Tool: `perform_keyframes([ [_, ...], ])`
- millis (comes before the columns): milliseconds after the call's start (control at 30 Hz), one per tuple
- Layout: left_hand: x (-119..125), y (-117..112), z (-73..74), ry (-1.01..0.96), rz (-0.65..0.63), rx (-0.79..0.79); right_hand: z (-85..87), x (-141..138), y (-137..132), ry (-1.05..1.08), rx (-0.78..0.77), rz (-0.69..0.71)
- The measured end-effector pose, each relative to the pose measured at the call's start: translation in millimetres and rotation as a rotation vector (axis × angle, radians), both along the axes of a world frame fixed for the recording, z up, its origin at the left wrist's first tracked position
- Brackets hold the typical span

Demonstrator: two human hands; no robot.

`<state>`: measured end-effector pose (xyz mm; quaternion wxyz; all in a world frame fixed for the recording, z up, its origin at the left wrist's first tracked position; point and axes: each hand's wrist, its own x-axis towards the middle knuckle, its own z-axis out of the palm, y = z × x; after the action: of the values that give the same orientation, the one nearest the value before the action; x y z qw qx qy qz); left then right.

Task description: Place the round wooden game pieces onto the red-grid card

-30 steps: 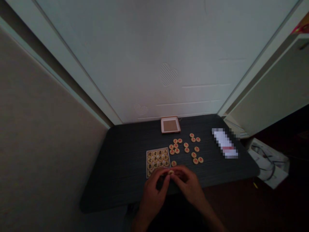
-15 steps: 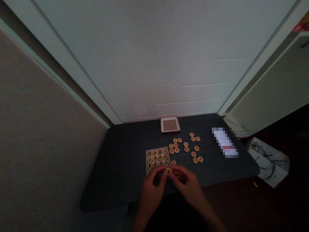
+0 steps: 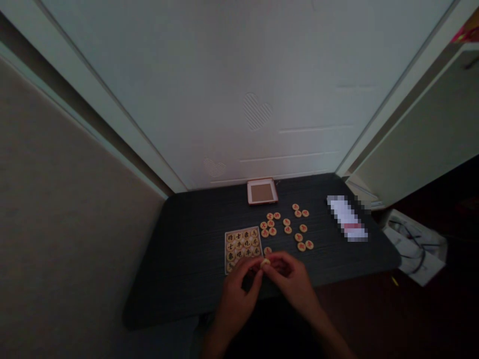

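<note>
Between the fingertips of both hands is one round wooden Chinese chess piece [image 3: 265,262], held just over the table's front part. My left hand [image 3: 241,289] pinches it from the left, and my right hand [image 3: 294,279] from the right. Just beyond my left fingers lies a square box [image 3: 225,249] filled with rows of black-lettered pieces [image 3: 239,244]; my left hand covers its near right corner. A red-lettered piece [image 3: 268,251] lies beside the box, close to my right fingers. Several more red-lettered pieces [image 3: 271,224] are scattered face up to the right.
At the back of the dark table [image 3: 187,219], against the white panel, stands a shallow box lid [image 3: 262,192]. A blurred-out white item [image 3: 347,219] lies at the right. On the floor beyond the right edge is a white container [image 3: 419,249] with cables.
The piece has been turned between my fingers, its face now less visible. My left fingers have drawn slightly apart, uncovering more of the box's near row. The whole view has shifted slightly.
</note>
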<state>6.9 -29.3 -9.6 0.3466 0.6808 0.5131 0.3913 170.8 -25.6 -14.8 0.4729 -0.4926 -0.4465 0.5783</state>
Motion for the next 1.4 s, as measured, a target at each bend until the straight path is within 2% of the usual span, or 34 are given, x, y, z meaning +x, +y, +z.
perform_keyframes([
  [233,3.0,0.7,0.1,0.036,-0.007,-0.01,-2.3,2.0,2.2,-0.037,-0.002,-0.05],
  [733,6.3,5.9,-0.4,0.03,0.039,-0.115,-0.1,4.5,4.1,-0.141,0.028,-0.038],
  [1400,-1.1,6.8,-0.5,-0.207,0.09,-0.328,-8.0,1.7,-1.2,-0.1,0.102,0.04],
])
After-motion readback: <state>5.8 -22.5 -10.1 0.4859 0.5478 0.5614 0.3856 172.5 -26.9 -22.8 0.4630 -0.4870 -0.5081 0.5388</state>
